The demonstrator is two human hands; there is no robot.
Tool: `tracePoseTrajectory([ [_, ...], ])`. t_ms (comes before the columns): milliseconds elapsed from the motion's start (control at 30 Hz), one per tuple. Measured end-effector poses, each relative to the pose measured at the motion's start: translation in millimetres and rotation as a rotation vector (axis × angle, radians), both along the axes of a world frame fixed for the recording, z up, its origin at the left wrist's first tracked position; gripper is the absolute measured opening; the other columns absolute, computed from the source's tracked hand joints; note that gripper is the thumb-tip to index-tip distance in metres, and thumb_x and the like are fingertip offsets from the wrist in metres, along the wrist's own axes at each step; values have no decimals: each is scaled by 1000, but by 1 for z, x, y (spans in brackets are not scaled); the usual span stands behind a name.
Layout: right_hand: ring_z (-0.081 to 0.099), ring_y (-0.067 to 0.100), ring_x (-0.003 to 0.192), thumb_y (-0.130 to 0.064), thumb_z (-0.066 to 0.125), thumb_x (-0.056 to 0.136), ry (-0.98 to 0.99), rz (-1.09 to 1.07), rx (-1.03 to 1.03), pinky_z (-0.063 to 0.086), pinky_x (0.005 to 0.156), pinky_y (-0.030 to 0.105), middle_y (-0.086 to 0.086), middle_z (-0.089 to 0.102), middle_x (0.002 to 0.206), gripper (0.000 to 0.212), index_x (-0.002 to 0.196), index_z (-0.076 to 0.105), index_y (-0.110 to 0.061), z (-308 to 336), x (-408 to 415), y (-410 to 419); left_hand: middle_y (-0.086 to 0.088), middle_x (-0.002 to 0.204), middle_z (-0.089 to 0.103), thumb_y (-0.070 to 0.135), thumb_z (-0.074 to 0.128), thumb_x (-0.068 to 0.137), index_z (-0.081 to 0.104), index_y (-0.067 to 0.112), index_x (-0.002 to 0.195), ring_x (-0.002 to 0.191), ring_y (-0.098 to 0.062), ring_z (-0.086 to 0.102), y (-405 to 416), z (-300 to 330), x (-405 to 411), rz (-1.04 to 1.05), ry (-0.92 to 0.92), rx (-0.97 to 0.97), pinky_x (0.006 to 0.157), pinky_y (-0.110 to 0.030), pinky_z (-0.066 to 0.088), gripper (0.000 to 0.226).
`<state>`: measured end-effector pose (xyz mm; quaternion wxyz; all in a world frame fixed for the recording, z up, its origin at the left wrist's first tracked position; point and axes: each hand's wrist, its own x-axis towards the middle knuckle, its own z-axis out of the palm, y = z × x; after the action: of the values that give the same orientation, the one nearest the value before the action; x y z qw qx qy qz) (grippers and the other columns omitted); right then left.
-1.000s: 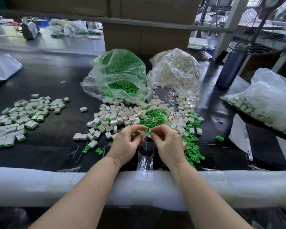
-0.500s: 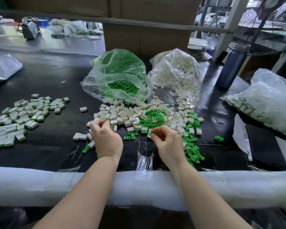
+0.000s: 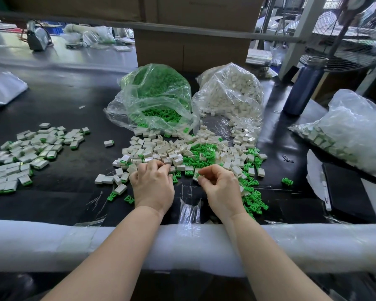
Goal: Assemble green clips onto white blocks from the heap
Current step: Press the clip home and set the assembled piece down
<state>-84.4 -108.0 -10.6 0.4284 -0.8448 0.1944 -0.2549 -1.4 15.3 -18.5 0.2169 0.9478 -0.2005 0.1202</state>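
A white foam roll (image 3: 52,242) pads the near edge of the black tabletop (image 3: 59,198); both forearms cross over it. Bare tabletop lies between the heap (image 3: 182,153) and the pile (image 3: 24,155) of finished pieces at left, and again in a narrow strip between the two hands. The left hand (image 3: 153,184) lies palm down at the heap's near edge, fingers curled into the white blocks (image 3: 148,152); whether it has hold of one cannot be told. The right hand (image 3: 220,187), just beside it, pinches a small white block with a green clip (image 3: 196,176) between thumb and fingertips. Loose green clips (image 3: 251,202) trail right of that hand. Behind the heap stand two crinkled clear bags, one of clips (image 3: 152,98), one of blocks (image 3: 232,92).
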Motion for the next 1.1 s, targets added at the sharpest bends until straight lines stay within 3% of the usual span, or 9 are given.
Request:
tracePoseTrajectory([
  [200,55,-1,73,-15,65,86,8,1,3,45,67,9,-17,58,74,5,88,67,-20,-1,0,0,5,113,51,37,41,96,56,31,119,110,-19,36,-2,-2,2,1,7,23,88,-32,18,28],
  [300,57,5,75,-15,65,86,8,1,13,48,71,17,-15,59,75,5,88,66,-20,-1,1,0,7,111,58,34,44,95,58,33,113,108,-18,40,-2,-1,2,-19,16,9,83,-31,17,22],
  [400,56,2,75,-15,65,86,7,5,12,46,69,12,-16,59,75,5,88,66,-20,-1,0,0,6,108,59,30,49,94,60,31,107,107,-19,41,-1,0,1,-35,35,-38,84,-31,20,17],
  [567,55,0,75,-15,65,86,8,3,18,48,72,17,-16,59,75,6,88,66,-21,-2,1,0,3,113,50,30,47,95,53,29,126,110,-19,39,-1,0,2,-49,59,-2,92,-31,25,31],
  [633,58,5,77,-14,66,86,8,3,30,50,75,20,-15,60,76,7,87,66,-21,-2,1,0,2,111,48,31,49,94,55,28,120,108,-19,38,0,0,2,-44,65,-5,93,-31,25,27],
  [733,61,9,79,-14,66,85,11,4,37,52,76,24,-13,62,77,9,86,66,-22,-2,1,0,2,105,53,27,55,90,58,24,102,104,-19,43,1,2,-1,-62,62,-89,91,-31,27,12],
  [833,60,8,78,-14,66,85,6,8,38,52,76,24,-14,61,77,9,86,66,-23,-2,1,0,-4,98,61,14,61,87,61,12,96,92,-23,54,1,8,-4,-112,16,-259,83,-35,44,9],
  [967,59,6,78,-14,66,86,3,11,44,50,75,19,-14,61,77,8,87,66,-22,-2,0,0,-12,98,57,4,57,88,65,6,103,76,-23,55,5,14,-4,-26,-47,-470,68,-33,51,17],
  [1100,57,3,77,-14,66,86,3,9,30,49,74,17,-17,59,76,7,87,66,-21,-2,-1,-1,-14,108,50,-3,51,89,64,6,113,79,-21,52,8,12,1,59,-34,-558,76,-24,44,29],
])
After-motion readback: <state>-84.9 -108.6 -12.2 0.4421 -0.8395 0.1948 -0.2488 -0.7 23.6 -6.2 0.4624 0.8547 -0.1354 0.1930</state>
